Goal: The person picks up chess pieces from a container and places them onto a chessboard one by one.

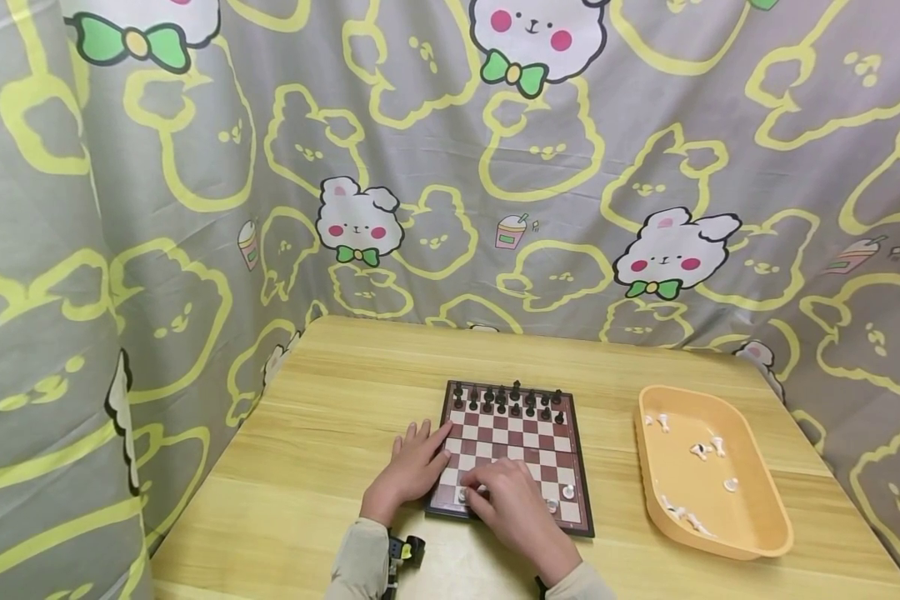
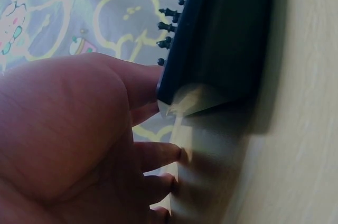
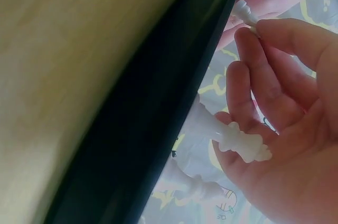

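A folding chessboard [image 1: 510,435] lies on the table, its far two rows lined with black chess pieces [image 1: 516,398]. At the near left corner my right hand [image 1: 512,502] pinches a white chess piece [image 3: 244,12] between thumb and fingertips; its kind cannot be made out. My left hand [image 1: 411,463] rests against the board's left edge, fingers fairly straight, the tips touching the rim and the table. Close to my right palm stand a white pawn-like piece [image 1: 567,492] and a taller crowned white piece [image 3: 240,142], both near the board's right corner.
To the right of the board sits an orange plastic tray [image 1: 648,483] with several white chess pieces [image 1: 701,451] lying loose in it. A wooden table [image 1: 307,400] carries everything. Patterned grey curtains [image 1: 435,150] hang behind and at both sides.
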{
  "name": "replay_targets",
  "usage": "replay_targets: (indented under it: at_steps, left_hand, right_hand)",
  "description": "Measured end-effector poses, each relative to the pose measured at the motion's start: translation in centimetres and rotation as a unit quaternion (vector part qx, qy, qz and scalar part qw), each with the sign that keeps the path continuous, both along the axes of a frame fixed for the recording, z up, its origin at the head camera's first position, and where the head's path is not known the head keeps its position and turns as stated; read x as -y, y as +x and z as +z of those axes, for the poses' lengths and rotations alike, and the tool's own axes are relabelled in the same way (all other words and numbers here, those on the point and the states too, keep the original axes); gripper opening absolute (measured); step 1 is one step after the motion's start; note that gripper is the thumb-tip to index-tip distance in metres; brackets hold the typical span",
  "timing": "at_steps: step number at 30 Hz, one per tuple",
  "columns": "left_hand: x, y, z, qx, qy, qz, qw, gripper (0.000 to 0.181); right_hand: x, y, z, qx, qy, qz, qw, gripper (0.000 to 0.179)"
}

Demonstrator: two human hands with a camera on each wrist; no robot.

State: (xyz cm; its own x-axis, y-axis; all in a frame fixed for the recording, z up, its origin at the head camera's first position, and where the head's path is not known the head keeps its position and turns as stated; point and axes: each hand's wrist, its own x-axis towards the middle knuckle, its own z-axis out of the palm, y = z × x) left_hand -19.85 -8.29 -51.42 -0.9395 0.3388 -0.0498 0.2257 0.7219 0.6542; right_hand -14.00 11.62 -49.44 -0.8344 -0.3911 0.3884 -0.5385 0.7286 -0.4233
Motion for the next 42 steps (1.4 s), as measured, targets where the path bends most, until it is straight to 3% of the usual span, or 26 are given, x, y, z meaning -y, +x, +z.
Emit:
replay_targets:
  at_steps: [42]
  left_hand:
    - [-0.08, -0.08, 0.05, 0.004, 0.0, 0.002, 1.0, 0.052]
  right_hand:
    - [-0.05, -0.08, 0.02, 0.008, 0.007, 0.011, 0.9999, 0.006]
